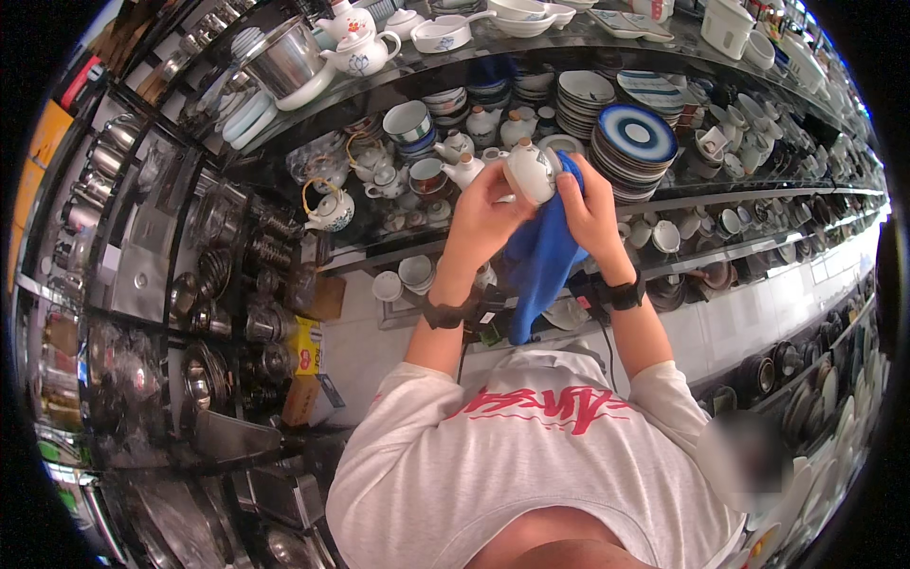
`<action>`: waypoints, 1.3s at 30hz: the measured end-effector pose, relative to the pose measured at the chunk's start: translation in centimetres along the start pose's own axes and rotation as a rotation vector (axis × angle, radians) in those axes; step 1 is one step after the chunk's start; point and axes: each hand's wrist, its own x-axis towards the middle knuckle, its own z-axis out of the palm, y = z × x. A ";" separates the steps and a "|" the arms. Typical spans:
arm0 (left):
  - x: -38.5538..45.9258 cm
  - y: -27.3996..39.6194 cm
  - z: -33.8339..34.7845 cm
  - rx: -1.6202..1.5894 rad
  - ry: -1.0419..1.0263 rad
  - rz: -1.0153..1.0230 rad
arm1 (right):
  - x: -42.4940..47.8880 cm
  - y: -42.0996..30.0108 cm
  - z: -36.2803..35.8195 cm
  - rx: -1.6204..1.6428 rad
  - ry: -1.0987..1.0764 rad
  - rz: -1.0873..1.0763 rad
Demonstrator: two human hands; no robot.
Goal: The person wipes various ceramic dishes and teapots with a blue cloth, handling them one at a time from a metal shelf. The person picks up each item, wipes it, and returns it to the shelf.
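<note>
My left hand (492, 203) grips a small white ceramic pot (530, 171) with a brown, cork-like stopper and dark painted decoration. The pot is tilted and held above the edge of the middle shelf. On its other side, my right hand (589, 206) presses a blue cloth (544, 249) against the pot, and the cloth's long end hangs down toward my shirt. Just left of the held pot, a similar white pot (463, 171) stands on the shelf, partly behind my left hand. A stack of plates (634, 139), the top one blue and white, rises right beside my right hand.
The glass shelf above (469, 51) bears teapots (361, 53), bowls and a steel pot (284, 60). A teapot with a yellow handle (331, 210) sits near the shelf's left end. Metalware fills the left racks, and a yellow box (307, 346) lies low there.
</note>
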 end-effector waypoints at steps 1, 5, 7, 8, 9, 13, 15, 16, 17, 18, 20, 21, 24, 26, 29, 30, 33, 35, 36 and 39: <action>-0.1 0.0 0.7 0.023 0.035 0.090 | 0.0 0.0 0.1 0.018 0.006 0.033; 0.1 0.8 1.9 0.254 0.074 0.242 | -0.2 0.2 0.1 0.083 0.024 0.099; 0.1 0.8 1.2 0.322 0.045 0.252 | -0.2 0.2 0.1 0.057 0.013 0.023; 0.0 0.8 1.1 0.170 0.063 0.150 | -0.2 0.1 -0.2 0.013 0.005 -0.049; -0.2 0.8 1.0 0.017 0.080 0.047 | -0.2 -0.1 -0.4 -0.031 -0.004 -0.119; 0.0 -0.1 -0.8 -0.192 -0.068 -0.125 | 0.0 -1.2 -0.5 -0.032 -0.036 -0.158; -0.2 -0.6 -0.5 -0.161 -0.067 -0.100 | -0.4 -0.2 -0.6 0.027 -0.045 -0.034; -0.3 -0.7 0.0 -0.131 -0.043 -0.073 | -0.7 0.2 -0.9 0.060 -0.072 0.101; -0.3 -0.6 0.6 -0.049 -0.038 0.038 | -0.6 0.4 -0.9 0.181 -0.040 0.153; -0.2 0.2 1.5 0.033 -0.033 0.150 | -0.5 0.4 -0.6 0.302 -0.009 0.204; -0.5 0.6 2.0 0.150 -0.018 0.217 | -0.5 -0.5 -0.1 0.562 0.043 0.350; -0.4 0.6 1.9 0.238 -0.010 0.252 | -0.4 -1.2 0.0 0.616 0.071 0.422; -0.3 0.7 1.9 0.432 0.049 0.342 | -0.3 -1.9 0.4 0.650 0.170 0.530; -0.6 0.7 2.0 0.464 0.129 0.383 | -0.4 -1.1 0.8 0.505 0.255 0.455; -0.7 1.6 2.0 0.625 0.213 0.457 | -0.9 -0.8 0.3 0.613 0.333 0.338; -0.7 1.7 1.8 0.703 0.234 0.500 | -1.0 -2.4 0.0 0.578 0.276 0.249; -1.2 1.3 1.3 0.796 0.252 0.552 | -0.1 -3.4 0.1 -0.034 -0.017 -0.191; -1.3 1.3 1.4 0.768 0.230 0.537 | -0.3 -3.3 0.7 0.012 -0.023 -0.183; -1.3 1.4 1.3 0.756 0.225 0.532 | -0.6 -3.0 1.2 0.156 -0.014 -0.074; -1.8 1.4 1.2 0.717 0.177 0.515 | -1.0 -2.9 1.4 0.474 -0.013 0.172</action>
